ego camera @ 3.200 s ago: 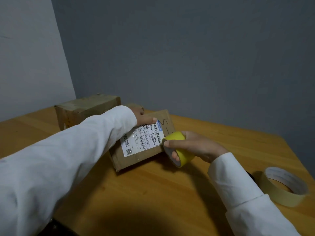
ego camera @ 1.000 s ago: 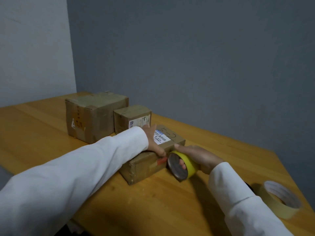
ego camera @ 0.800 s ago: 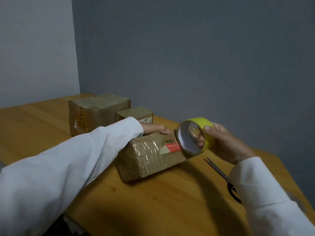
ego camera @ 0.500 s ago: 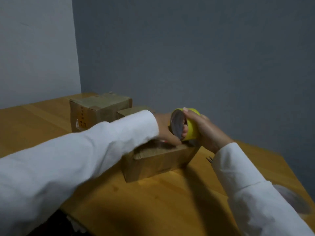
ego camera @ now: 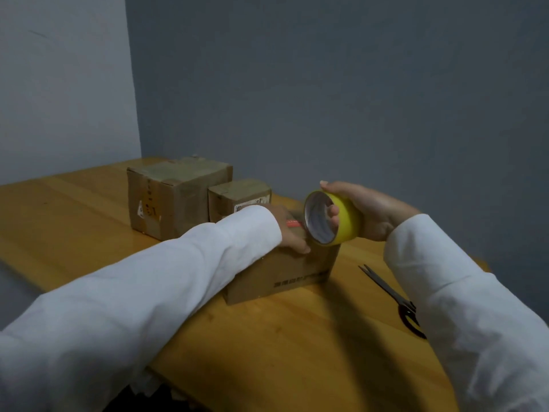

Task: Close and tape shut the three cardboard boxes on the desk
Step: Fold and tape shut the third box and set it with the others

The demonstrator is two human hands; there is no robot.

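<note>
Large box (ego camera: 178, 197): it stands far left on the wooden desk (ego camera: 74, 221), near the wall corner, with its flaps down and tape over the top.
Small box (ego camera: 239, 194): it stands just beside the large box on its right side, closed, with a white label on the front.
Left hand (ego camera: 289, 233): it presses down on the top of the near box, thumb at the front top edge; the fingers are mostly hidden, so they look flat but this is not sure.
Near box (ego camera: 282, 272): it lies in the middle of the desk, in front of the small box, dark print on its front side.
Yellow tape roll (ego camera: 332, 218): it is at the right top corner of the near box, with the open core facing the camera.
Right hand (ego camera: 371, 209): it grips the yellow tape roll, fingers curled inside the core.
Scissors (ego camera: 392, 295): they lie on the desk at the right, partly hidden by the right sleeve.
</note>
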